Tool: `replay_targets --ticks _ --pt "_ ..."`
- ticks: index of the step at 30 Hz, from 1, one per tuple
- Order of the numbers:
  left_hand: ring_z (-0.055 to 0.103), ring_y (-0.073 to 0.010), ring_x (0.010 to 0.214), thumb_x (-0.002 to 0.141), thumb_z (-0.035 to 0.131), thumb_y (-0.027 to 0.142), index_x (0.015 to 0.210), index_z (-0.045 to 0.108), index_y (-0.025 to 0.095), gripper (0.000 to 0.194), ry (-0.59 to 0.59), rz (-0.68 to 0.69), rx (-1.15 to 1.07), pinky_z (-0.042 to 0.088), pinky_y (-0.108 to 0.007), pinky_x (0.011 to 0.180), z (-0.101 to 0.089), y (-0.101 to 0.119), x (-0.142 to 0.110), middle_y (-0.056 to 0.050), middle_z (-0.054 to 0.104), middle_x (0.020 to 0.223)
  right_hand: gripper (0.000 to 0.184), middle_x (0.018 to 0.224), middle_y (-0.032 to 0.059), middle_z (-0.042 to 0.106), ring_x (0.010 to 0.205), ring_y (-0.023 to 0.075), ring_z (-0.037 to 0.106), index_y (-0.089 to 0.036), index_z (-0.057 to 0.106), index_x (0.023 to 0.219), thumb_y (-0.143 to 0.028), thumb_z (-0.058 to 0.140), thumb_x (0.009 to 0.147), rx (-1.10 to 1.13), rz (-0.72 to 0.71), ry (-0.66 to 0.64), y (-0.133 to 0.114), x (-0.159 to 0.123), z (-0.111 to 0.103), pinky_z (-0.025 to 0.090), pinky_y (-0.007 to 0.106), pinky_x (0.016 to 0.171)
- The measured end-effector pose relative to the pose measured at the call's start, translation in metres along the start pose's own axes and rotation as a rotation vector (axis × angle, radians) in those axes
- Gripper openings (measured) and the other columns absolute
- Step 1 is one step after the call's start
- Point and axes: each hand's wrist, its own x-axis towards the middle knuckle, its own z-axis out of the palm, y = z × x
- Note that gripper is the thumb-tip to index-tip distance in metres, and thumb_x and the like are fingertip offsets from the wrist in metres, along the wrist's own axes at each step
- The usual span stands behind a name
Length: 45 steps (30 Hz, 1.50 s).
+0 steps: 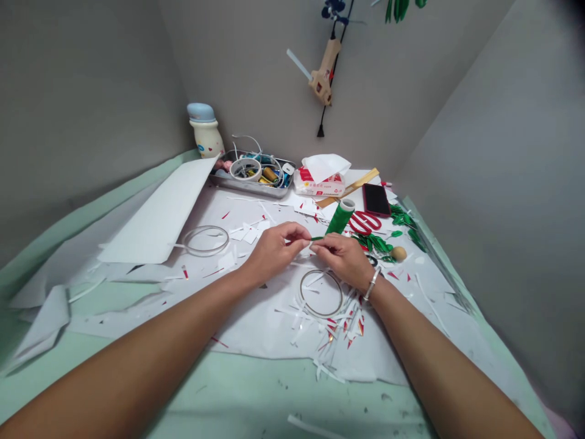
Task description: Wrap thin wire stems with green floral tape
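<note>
My left hand [280, 245] and my right hand [343, 256] meet over the middle of the table, fingertips a little apart. Between them runs a thin green strip [317, 238], pinched by both hands; whether it is thread or wrapped wire is too small to tell. Just behind my right hand stands a tilted spool of green thread [339, 218]. Below the hands lies a wire ring [301, 296] among white and red paper scraps [351, 323]. Red-handled scissors [365, 223] and shiny green leaves [377, 244] lie right of the spool.
A metal tray [256, 188] of tapes and spools, a tissue pack [320, 185] and a phone [376, 200] line the back. White sheet [155, 213] and coiled wire [206, 253] lie left, a round ball [399, 253] right. A glue gun [324, 73] hangs on the wall.
</note>
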Motion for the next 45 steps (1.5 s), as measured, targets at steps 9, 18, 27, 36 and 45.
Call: replay_targets --ticks 9,18,27,36,45 --pt "0.056 -0.0142 0.075 0.077 0.051 0.012 0.081 0.065 0.019 0.016 -0.129 0.148 0.314 0.043 -0.029 0.075 0.003 -0.004 -0.003 -0.001 0.063 0.08 0.015 0.072 0.003 0.066 0.068 0.0146 0.055 -0.019 0.069 0.082 -0.023 0.055 0.086 -0.086 -0.069 0.102 -0.01 0.001 -0.005 0.042 0.027 0.068" --pt "0.059 -0.0138 0.081 0.081 0.053 0.023 0.086 0.063 0.018 0.012 0.061 -0.016 0.041 0.046 -0.025 0.072 -0.001 0.001 0.0 -0.001 0.066 0.086 0.013 0.074 0.002 0.067 0.071 0.0139 0.057 -0.02 0.069 0.082 -0.019 0.056 0.084 -0.047 -0.068 -0.061 -0.006 -0.001 0.001 0.043 0.025 0.069" --pt "0.057 -0.0142 0.078 0.078 0.051 0.012 0.083 0.065 0.02 0.016 -0.108 0.134 0.243 0.044 -0.028 0.075 0.002 -0.001 -0.003 -0.001 0.064 0.083 0.017 0.074 0.0035 0.067 0.069 0.0157 0.056 -0.02 0.069 0.082 -0.025 0.054 0.087 -0.078 -0.032 0.122 -0.007 0.002 -0.007 0.043 0.029 0.069" --pt "0.059 -0.0142 0.081 0.08 0.053 0.022 0.086 0.064 0.018 0.013 0.081 -0.016 0.097 0.046 -0.026 0.075 -0.001 -0.003 0.001 -0.002 0.066 0.087 0.013 0.073 0.002 0.067 0.071 0.014 0.056 -0.02 0.069 0.084 -0.02 0.056 0.084 -0.073 -0.122 -0.08 -0.01 -0.001 0.001 0.043 0.026 0.07" --pt "0.057 -0.0134 0.075 0.077 0.053 0.013 0.081 0.065 0.02 0.015 -0.143 0.121 0.203 0.044 -0.028 0.076 0.004 -0.002 -0.004 0.0 0.064 0.081 0.017 0.076 0.0033 0.068 0.07 0.0152 0.058 -0.02 0.069 0.082 -0.024 0.054 0.087 -0.049 -0.008 0.109 -0.004 0.001 -0.005 0.044 0.028 0.069"
